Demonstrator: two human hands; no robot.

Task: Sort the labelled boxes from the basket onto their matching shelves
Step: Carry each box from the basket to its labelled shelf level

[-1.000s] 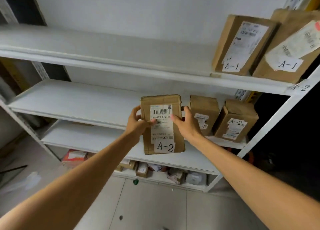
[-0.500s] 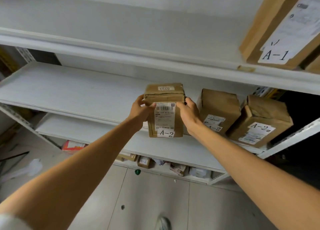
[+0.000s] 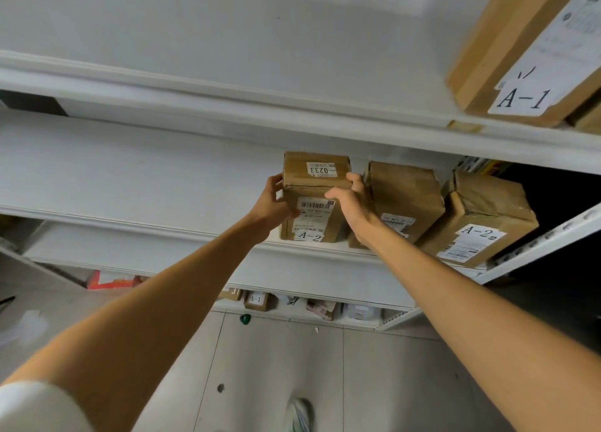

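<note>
A brown cardboard box [image 3: 313, 184] labelled A-2, with a 0233 sticker on top, stands upright on the second white shelf [image 3: 130, 178]. My left hand [image 3: 276, 204] grips its left side, thumb across the front label. My right hand [image 3: 349, 204] holds its right side, fingers curled over the top right edge. Two more A-2 boxes stand right of it: one [image 3: 406, 191] close beside my right hand, another [image 3: 484, 217] tilted at the shelf's end.
The top shelf [image 3: 227, 83] carries a large A-1 box [image 3: 527, 51] at the right. Small parcels, one marked A-1 [image 3: 257, 300], lie on the bottom shelf. The second shelf stretches bare to the left. Grey floor tiles and my shoe [image 3: 300, 413] are below.
Both hands carried the A-2 box up and forward from in front of the rack onto the second shelf, beside the other A-2 boxes. The camera moved closer.
</note>
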